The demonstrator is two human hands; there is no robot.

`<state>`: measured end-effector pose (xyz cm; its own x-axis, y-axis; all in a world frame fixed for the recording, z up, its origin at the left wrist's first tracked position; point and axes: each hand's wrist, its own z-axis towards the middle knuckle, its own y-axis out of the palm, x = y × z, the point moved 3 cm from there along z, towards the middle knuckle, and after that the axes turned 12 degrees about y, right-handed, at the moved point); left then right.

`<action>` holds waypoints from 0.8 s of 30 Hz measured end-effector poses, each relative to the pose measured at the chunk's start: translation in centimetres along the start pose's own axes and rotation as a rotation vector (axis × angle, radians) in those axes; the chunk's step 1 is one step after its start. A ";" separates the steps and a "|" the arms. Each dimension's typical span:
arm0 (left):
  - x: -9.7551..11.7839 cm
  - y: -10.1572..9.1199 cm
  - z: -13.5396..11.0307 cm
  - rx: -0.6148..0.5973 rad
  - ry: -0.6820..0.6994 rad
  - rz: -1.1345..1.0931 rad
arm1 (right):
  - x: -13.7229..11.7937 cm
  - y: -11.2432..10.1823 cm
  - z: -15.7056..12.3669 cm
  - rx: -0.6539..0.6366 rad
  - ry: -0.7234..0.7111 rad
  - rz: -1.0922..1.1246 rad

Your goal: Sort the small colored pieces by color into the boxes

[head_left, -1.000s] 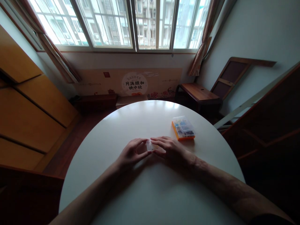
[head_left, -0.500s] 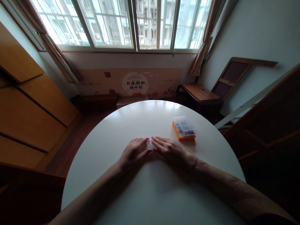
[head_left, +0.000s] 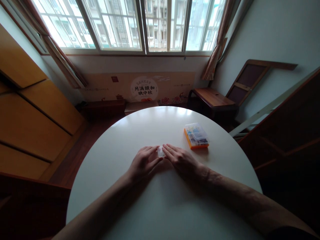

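Observation:
A small translucent white box-like piece (head_left: 160, 152) sits between my two hands over the middle of the table. My left hand (head_left: 145, 160) grips its left side, fingertips at the far edge and thumb at the near edge. From the other side my right hand (head_left: 180, 159) holds it, with fingers laid over its right part. Its exact kind is too small to make out. To the right of my right hand lies an orange case (head_left: 192, 144) with a clear lid, small blue, yellow and dark items showing through.
The round white table (head_left: 112, 206) has its far edge near a wooden chair (head_left: 213, 97). A printed cardboard panel (head_left: 100, 90) stands below the window. Wooden cabinets (head_left: 37, 123) are at the left, and a dark wooden panel (head_left: 287, 143) leans at the right.
My right fingers have shifted slightly, and a little more of the translucent piece shows between my hands. The orange case has stayed in place.

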<state>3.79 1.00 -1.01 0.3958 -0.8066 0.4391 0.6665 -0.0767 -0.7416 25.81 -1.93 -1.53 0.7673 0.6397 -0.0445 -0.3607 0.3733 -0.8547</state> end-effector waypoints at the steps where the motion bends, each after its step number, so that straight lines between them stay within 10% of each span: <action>1: 0.0 0.0 0.0 0.006 -0.002 -0.005 | 0.0 -0.1 0.0 0.001 0.003 0.018; 24: -0.4 -0.4 0.1 0.032 -0.052 -0.143 | 0.0 -1.9 0.6 0.131 -0.071 -0.001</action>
<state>3.41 1.47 -0.82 0.3268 -0.7573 0.5654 0.7380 -0.1692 -0.6532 26.22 -2.24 0.40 0.7298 0.6837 -0.0026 -0.4297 0.4557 -0.7795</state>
